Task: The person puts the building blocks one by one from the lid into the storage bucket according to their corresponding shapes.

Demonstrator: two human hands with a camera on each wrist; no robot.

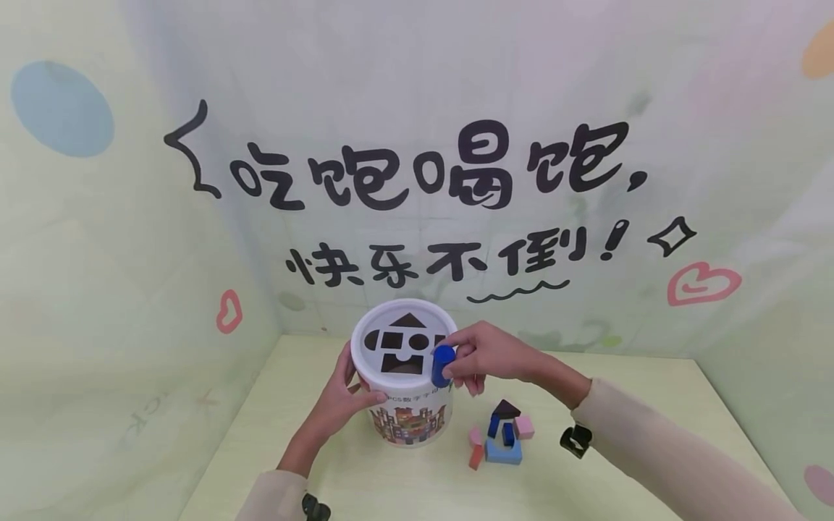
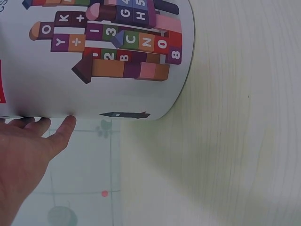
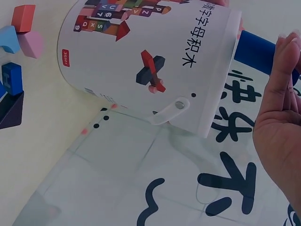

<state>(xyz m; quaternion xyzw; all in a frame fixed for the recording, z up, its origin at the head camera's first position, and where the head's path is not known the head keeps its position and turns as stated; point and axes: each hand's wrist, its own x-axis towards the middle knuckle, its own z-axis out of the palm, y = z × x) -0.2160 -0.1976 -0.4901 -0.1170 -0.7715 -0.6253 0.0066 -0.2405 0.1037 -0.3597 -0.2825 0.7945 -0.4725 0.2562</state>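
A white printed bucket stands on the table, its lid cut with shaped holes, among them a triangle, a square, a circle and an arch. My left hand holds the bucket's left side, thumb at the front below the lid. In the left wrist view, fingertips touch the printed wall. A blue cylinder block is pinched upright between thumb and fingers of my right hand, at the lid's right edge. The right wrist view shows the cylinder beside the rim; the hand partly covers its other end.
Right of the bucket lie several loose blocks: a dark triangle, a light blue arch block, dark blue pieces, a pink block and an orange-red one. A printed cloth backdrop rises behind the table.
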